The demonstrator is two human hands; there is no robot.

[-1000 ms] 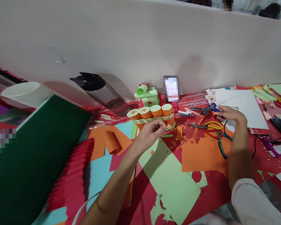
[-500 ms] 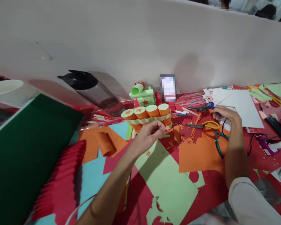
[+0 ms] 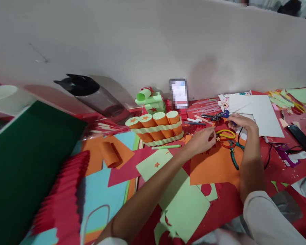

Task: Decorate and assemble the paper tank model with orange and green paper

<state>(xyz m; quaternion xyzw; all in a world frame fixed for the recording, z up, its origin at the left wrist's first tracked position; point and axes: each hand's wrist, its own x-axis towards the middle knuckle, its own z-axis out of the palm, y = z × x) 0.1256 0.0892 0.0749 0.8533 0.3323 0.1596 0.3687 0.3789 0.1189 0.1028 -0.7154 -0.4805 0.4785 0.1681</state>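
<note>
My left hand (image 3: 202, 140) is closed, pinching a small paper star (image 3: 218, 139) at its fingertips. Just beyond the star lie yellow and red handled scissors (image 3: 225, 134). A blue hot glue gun (image 3: 221, 116) is in my right hand (image 3: 241, 121), its nozzle pointing left and its black cord hanging down by the wrist. To the left stands a row of orange paper rolls (image 3: 159, 131) with pale green tops and wavy bands. Two of the tops carry orange stars. Another orange star (image 3: 157, 164) lies on a pale green sheet (image 3: 186, 200).
Teal-handled pliers (image 3: 234, 158) lie on orange paper (image 3: 206, 170). A green paper tank (image 3: 151, 102) and a phone (image 3: 179, 93) are by the wall. A bottle (image 3: 91, 95) leans at left, beside a dark green board (image 3: 35, 163). White board (image 3: 265, 115) lies at right.
My left hand has moved right with the star, from in front of the orange rolls to beside the scissors. The right hand still holds the glue gun. The view has shifted slightly right.
</note>
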